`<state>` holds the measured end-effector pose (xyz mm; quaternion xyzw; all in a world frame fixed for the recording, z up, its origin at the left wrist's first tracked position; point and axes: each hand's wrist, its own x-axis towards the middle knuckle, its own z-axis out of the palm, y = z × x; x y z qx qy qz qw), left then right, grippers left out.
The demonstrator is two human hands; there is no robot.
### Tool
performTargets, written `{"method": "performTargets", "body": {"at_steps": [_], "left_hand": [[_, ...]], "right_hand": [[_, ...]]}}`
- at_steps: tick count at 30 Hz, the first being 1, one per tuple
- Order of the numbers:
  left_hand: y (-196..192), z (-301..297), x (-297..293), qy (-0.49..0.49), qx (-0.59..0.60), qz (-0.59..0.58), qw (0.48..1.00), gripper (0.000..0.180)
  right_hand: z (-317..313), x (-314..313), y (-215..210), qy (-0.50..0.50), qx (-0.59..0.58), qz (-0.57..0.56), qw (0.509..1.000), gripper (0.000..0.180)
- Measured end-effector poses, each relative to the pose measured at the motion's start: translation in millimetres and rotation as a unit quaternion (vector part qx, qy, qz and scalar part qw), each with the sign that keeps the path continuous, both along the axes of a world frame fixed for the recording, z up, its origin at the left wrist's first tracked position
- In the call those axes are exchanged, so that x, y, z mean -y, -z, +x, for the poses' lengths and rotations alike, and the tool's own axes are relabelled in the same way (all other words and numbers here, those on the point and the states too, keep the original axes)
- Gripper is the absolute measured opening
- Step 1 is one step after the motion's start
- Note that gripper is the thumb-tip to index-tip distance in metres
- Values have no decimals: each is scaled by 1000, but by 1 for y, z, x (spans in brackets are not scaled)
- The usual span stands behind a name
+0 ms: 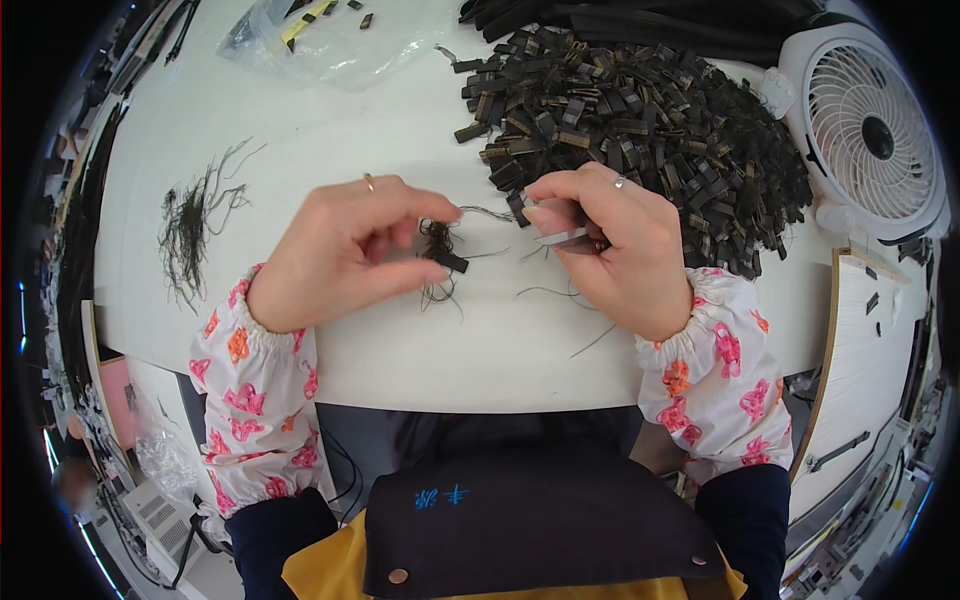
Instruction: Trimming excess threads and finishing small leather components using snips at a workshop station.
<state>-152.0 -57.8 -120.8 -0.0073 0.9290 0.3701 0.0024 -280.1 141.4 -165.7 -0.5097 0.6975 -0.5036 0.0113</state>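
Observation:
My left hand (pixel 355 235) is over the white table with thumb and forefinger spread apart. Between their tips lies a small black fabric tab (pixel 453 262) with a tangle of dark threads (pixel 436 238); the fingers border it rather than pinch it. In my right hand (pixel 625 235) is a pair of silver thread snips (pixel 562 237), their pointed blades turned left and most of their body hidden by the fingers. Loose threads trail on the table below the snips. Just beyond my right fingers is the edge of a big heap of black tabs (pixel 640 120).
A tangle of cut threads (pixel 190 230) lies on the left of the white table (pixel 330 120). At the far left is a clear plastic bag (pixel 340 45) with a few black tabs. A white fan (pixel 875 135) stands right of the heap, above a wooden-edged board (pixel 860 340).

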Motion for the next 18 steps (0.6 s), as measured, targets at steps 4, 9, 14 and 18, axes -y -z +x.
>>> {"method": "performTargets", "body": {"at_steps": [4, 9, 14, 18], "left_hand": [[22, -1, -8, 91, -74, -100, 988, 23], [18, 3, -13, 19, -51, -20, 998, 15], [21, -1, -21, 16, -151, 21, 988, 10], [23, 0, -19, -4, -10, 189, 982, 6]], "right_hand": [[4, 5, 0, -41, 32, 30, 998, 28], [14, 12, -3, -75, 58, 60, 994, 30], [19, 14, -3, -82, 44, 66, 993, 23], [15, 13, -1, -105, 56, 84, 989, 22]]}}
